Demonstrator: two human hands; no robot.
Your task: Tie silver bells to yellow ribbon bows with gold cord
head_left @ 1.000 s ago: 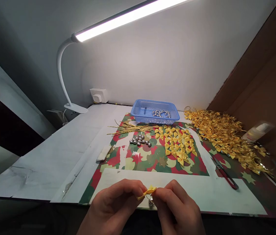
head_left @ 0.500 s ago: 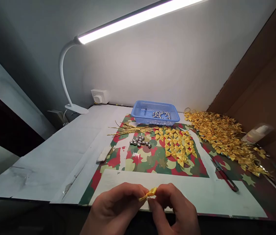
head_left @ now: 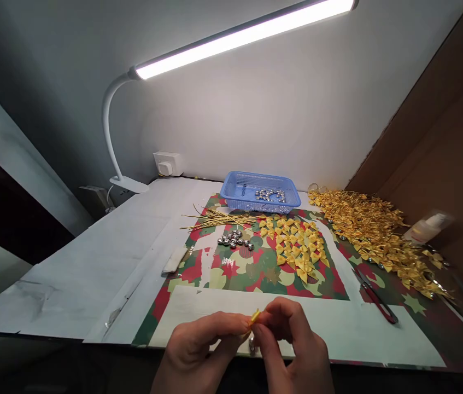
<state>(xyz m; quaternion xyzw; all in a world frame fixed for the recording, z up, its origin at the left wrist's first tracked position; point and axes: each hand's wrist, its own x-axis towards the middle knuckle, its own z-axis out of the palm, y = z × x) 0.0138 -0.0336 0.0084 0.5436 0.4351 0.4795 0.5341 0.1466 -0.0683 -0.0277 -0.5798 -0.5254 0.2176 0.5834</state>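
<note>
My left hand [head_left: 206, 345] pinches a small yellow ribbon bow [head_left: 255, 316] between thumb and fingers, near the front edge of the table. From the right, my right hand [head_left: 292, 345] is closed on the same bow, thumb and forefinger pressed together. Fingertips hide most of the bow, so only a folded end shows. Just below them a silver jingle bell [head_left: 252, 344] is visible; its link to the bow is hidden. Beyond the hands lie loose silver bells [head_left: 233, 239], gold twist ties [head_left: 218, 219] and rows of yellow bows [head_left: 297, 243].
A blue basket [head_left: 231, 203] with silver bells stands at the back. On the right are red-handled scissors [head_left: 374, 298], a heap of gold bows [head_left: 366, 219] and a bottle [head_left: 423, 229]. A white pad [head_left: 174, 260] lies left; a lamp [head_left: 110, 120] arches overhead.
Both hands have drawn closer together around the bow, which has turned and is more covered. A silver bell now shows beneath the fingers. The view has shifted slightly.
</note>
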